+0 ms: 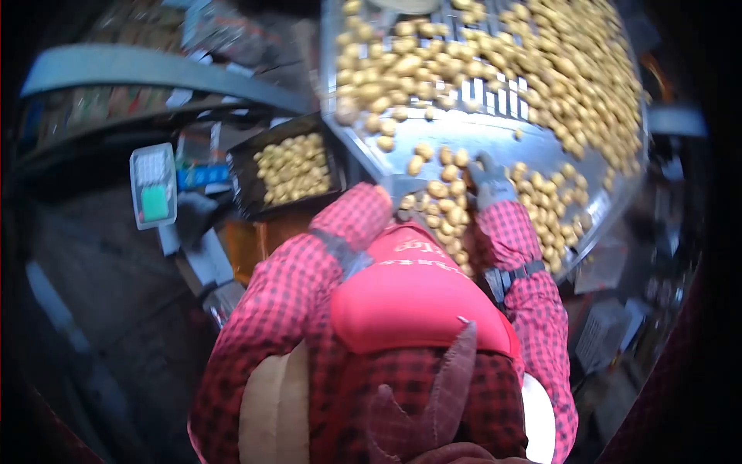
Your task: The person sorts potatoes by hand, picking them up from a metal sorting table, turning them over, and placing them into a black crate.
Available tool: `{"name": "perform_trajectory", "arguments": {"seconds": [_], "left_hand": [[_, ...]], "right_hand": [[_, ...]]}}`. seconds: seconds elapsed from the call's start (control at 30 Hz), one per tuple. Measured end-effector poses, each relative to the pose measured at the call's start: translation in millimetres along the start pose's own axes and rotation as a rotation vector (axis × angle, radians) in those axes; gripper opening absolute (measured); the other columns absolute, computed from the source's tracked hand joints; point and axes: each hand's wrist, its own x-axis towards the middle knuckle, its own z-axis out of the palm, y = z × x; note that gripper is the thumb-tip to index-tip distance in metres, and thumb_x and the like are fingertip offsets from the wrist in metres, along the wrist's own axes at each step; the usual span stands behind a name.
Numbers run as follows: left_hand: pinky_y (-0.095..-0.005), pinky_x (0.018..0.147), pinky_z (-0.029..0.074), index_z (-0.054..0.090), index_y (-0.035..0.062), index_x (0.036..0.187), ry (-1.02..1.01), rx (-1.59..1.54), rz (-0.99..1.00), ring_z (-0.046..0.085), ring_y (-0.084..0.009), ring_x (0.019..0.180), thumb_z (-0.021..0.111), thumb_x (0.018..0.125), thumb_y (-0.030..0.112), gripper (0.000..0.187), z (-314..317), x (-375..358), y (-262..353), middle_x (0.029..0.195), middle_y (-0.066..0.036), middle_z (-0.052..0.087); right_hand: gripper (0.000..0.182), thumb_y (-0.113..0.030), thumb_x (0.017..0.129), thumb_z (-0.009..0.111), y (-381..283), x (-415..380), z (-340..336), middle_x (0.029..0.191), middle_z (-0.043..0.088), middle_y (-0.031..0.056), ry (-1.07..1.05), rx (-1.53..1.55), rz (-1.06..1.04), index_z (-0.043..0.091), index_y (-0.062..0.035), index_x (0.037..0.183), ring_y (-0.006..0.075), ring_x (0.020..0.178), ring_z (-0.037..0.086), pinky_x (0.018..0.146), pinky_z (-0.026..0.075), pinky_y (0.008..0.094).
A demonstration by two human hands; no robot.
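Many small yellow potatoes lie loose on a metal sorting table. My right hand, in a grey glove, rests among them, its fingers on the metal beside a few potatoes; whether it grips one is unclear. My left hand, gloved in grey, is at the table's near left edge, next to the same potatoes; its fingers are blurred and partly hidden by the sleeve. Farther back, more potatoes cover the slatted part of the table.
Left of the table stands a black crate holding potatoes. Beyond it is a clear plastic tub with a green item. A curved grey bar crosses the upper left. Boxes stand at the lower right.
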Motion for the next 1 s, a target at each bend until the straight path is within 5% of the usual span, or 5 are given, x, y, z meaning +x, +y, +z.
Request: {"name": "perform_trajectory", "arguments": {"seconds": [0.3,0.53,0.77,0.87,1.0], "left_hand": [[-0.0298,0.048,0.043,0.062,0.0033,0.081,-0.083,-0.236,-0.055,0.057,-0.0200,0.057,0.062,0.093,0.032,0.031,-28.5,-41.6,1.6,0.075,-0.010,0.059],[-0.0316,0.055,0.046,0.062,0.0030,0.096,-0.242,-0.564,-0.145,0.059,-0.0224,0.070,0.058,0.096,0.035,0.032,-91.9,-68.1,-46.3,0.083,-0.011,0.059],[-0.0426,0.078,0.055,0.063,0.0020,0.108,-0.084,0.185,0.758,0.067,-0.0318,0.091,0.054,0.097,0.041,0.042,-123.2,-93.2,-53.9,0.104,-0.015,0.068],[-0.0460,0.091,0.054,0.061,0.0034,0.116,-0.377,-0.933,0.027,0.065,-0.0344,0.105,0.036,0.103,0.048,0.053,-143.4,-69.7,-55.0,0.113,-0.015,0.066],[-0.0486,0.095,0.051,0.050,0.0031,0.128,-0.340,-0.920,0.173,0.060,-0.0341,0.110,0.031,0.104,0.048,0.054,-130.7,-84.2,-41.9,0.125,-0.016,0.058]], "right_hand": [[0.049,-0.021,0.073,0.076,19.2,24.7,31.3,0.125,0.059,0.0179,0.153,0.180,0.042,0.066,-0.0129,0.121,0.0378,0.114,0.060,0.096,0.051,0.0422],[0.043,-0.020,0.090,0.068,-83.5,66.9,11.0,0.111,0.067,0.0107,-0.137,1.644,0.259,0.060,-0.0020,0.128,0.0203,0.096,0.066,0.077,0.055,0.0343],[0.081,-0.030,0.084,0.077,-238.3,74.2,18.2,0.147,0.047,0.0204,0.058,0.729,-0.405,0.038,-0.0021,0.149,0.0325,0.125,0.056,0.106,0.044,0.0404],[0.077,-0.036,0.080,0.080,-235.2,64.7,16.8,0.142,0.051,0.0228,-0.267,0.776,-0.232,0.049,-0.0014,0.142,0.0349,0.127,0.054,0.106,0.044,0.0421],[0.073,-0.042,0.076,0.083,-229.4,40.9,46.9,0.131,0.057,0.0210,-0.284,0.486,-0.383,0.056,-0.0055,0.134,0.0340,0.117,0.060,0.098,0.048,0.0413]]}}
